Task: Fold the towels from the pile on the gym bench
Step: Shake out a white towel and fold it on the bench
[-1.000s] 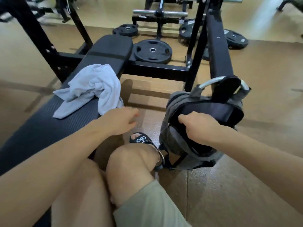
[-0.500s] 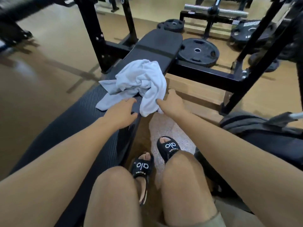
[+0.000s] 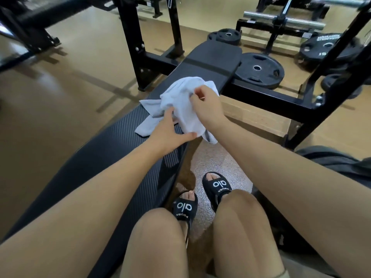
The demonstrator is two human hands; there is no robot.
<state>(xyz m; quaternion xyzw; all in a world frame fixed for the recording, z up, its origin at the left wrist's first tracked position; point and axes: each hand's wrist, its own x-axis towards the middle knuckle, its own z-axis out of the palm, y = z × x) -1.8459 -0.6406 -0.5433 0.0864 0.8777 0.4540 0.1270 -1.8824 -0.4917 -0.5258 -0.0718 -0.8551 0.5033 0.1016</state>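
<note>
A crumpled white towel lies in a heap on the black gym bench, partly hanging over its right edge. My right hand pinches a fold near the top of the heap. My left hand holds the lower part, thumb along the bottom edge and fingers under the cloth. How many towels make up the heap I cannot tell.
My bare legs and black sandals are beside the bench. A grey backpack sits on the floor at the right. The black rack frame crosses behind the bench, with weight plates on the floor beyond.
My right hand left the backpack, reached the towel and now pinches its top. My left hand moved from the bench edge onto the towel's lower part. The view swung left.
</note>
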